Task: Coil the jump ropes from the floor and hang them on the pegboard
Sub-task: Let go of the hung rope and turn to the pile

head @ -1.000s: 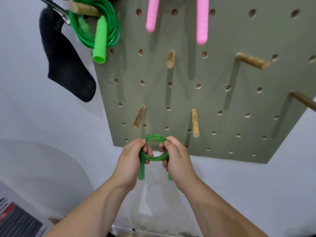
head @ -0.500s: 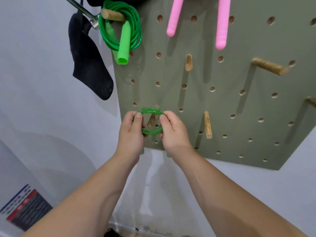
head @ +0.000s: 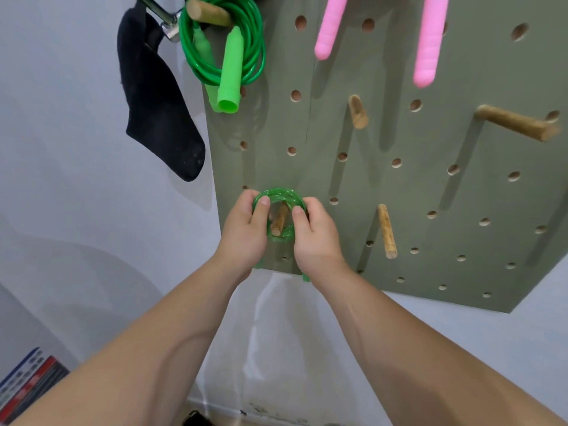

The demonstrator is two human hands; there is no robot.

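1. While the left hand (head: 244, 232) and the right hand (head: 313, 238) each pinch one side of it, the small green rope coil (head: 281, 195) sits near the lower left corner of the pegboard (head: 399, 186), and a wooden peg (head: 279, 221) shows through its opening.
2. Green stubs under the wrists are probably its handles, but they are mostly hidden.
3. At the pegboard's upper left corner, a second green rope (head: 255, 41) hangs coiled on a peg.
4. Pink handles (head: 330, 29) hang along the pegboard's top.
5. A black cloth (head: 159, 112) hangs just off the pegboard's left edge.

No legible text; print on box (head: 27, 382) bottom-left probably too blurred.
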